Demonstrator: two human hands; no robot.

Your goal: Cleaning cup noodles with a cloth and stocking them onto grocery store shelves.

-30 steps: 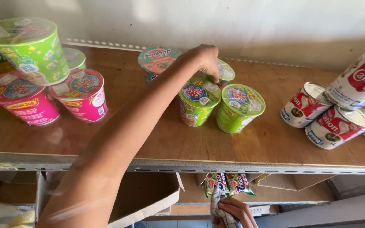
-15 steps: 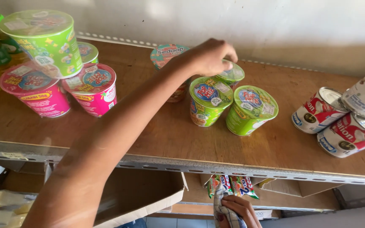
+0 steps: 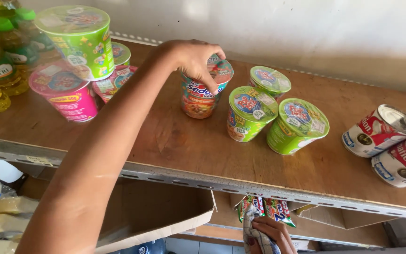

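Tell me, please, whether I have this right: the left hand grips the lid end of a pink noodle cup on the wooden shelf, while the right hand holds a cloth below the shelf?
Not quite. In the head view the left hand grips an orange-and-red noodle cup, not a pink one; the pink cup stands untouched further left. The rest holds: it stands on the wooden shelf, and the right hand holds a cloth below.

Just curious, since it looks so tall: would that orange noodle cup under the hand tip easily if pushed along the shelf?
Probably yes. The orange noodle cup stands upright, narrower at its base than at its lid, so a push near the top could topple it. It looks like a thin, light container. The left hand grips its rim from above, which should steady it.
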